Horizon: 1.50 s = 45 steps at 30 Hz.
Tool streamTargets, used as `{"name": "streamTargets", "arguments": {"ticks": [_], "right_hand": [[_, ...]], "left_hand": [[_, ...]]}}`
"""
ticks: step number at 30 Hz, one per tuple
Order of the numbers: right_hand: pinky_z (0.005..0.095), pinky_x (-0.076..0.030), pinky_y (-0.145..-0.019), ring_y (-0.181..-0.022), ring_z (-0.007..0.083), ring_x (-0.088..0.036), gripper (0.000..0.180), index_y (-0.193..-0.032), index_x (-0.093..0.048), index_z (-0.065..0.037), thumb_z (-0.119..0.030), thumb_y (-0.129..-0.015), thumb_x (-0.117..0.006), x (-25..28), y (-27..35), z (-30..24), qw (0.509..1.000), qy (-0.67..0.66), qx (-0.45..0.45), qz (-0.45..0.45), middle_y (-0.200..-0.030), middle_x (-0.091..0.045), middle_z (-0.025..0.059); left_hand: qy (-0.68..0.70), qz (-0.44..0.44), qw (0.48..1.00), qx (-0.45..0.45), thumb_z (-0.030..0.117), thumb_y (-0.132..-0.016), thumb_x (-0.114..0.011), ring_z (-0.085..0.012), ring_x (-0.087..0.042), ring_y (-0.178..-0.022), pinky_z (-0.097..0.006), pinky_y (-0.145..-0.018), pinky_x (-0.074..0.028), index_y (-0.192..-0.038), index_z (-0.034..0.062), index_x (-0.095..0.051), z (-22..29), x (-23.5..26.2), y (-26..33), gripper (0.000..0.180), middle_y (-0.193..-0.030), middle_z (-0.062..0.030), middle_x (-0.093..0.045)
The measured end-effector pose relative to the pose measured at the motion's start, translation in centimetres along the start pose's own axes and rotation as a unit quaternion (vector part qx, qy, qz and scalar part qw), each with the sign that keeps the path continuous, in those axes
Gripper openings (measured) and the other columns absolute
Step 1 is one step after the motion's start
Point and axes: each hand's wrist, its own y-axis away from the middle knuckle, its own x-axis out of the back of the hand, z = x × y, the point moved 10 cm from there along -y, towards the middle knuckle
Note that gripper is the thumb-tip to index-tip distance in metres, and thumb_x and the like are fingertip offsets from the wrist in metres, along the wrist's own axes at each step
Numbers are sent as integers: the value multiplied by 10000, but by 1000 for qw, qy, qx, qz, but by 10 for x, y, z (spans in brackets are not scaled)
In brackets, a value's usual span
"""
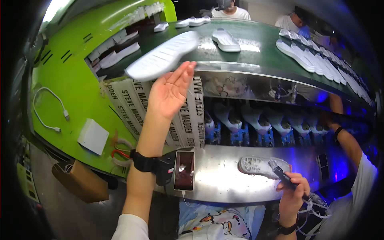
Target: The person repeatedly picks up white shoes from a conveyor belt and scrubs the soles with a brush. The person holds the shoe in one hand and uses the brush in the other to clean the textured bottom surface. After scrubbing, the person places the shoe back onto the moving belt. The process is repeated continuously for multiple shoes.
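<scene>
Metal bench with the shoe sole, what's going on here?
The person's left hand is raised, open, beside a white sole; whether they touch is unclear. The right hand holds a black brush-like tool at another sole on the metal bench. More white soles lie on the green surface beyond.

Gotta be a shoe factory, guys. Green belt [260,44] with white soles [298,57] lined up on it, a row of shoes [258,121] racked below it, a sole [253,165] on the steel bench [218,166] at its near side, people [240,14] beyond it.
</scene>
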Motion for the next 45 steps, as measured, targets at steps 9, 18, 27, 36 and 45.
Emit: {"name": "streamTargets", "arguments": {"ticks": [9, 18, 27, 36, 45], "right_hand": [[333, -546, -623, -722, 232, -644, 290, -1062, -544, 46, 46, -775, -587, 7, 27, 36, 990, 41, -132, 26, -1045, -618, 227], [288, -497, -597, -650, 191, -596, 280, -1054, -551, 67, 45, -779, -601, 63, 38, 42, 968, 53, -186, 159, -1010, -645, 197], [275, -476, -616, -657, 190, -571, 391, -1127, -526, 65, -29, -762, -627, 45, 35, 43, 977, 56, -186, 85, -964, -627, 174], [270, -532, -657, -718, 173, -658, 260, -1021, -670, 48, 52, -762, -663, -26, 47, 86, 932, 183, -306, -64, -911, -690, 148], [296, -530, -769, -844, 225, -689, 248, -1040, -666, 9, 6, -792, -664, -49, 34, 79, 950, 260, -160, -62, -946, -691, 160]], "left_hand": [[-969, 208, 133, -30, 470, -861, -548, -363, -511, -1177, -498, -971, -401, -1162, 18, -626, 44, -25, -168, 548, -1242, -219, -567], [-943, 130, 307, 6, 346, -778, -634, -206, -589, -674, -301, -642, -459, -644, 63, -685, 20, 6, -221, 318, -663, -98, -641], [-576, 80, 812, -52, 152, -801, -575, -193, -646, -847, -341, -730, -562, -1183, -59, -505, -42, -56, -22, 442, -1029, -163, -621], [71, 157, 953, 250, 439, -974, -395, -340, -532, -1190, -483, -942, -480, -1405, 58, -366, -253, 165, 196, 576, -1290, -234, -524], [149, 212, 945, 201, 399, -990, -364, -354, -579, -1097, -493, -922, -490, -1356, 79, -438, -264, 193, 216, 491, -1255, -191, -553]]}}
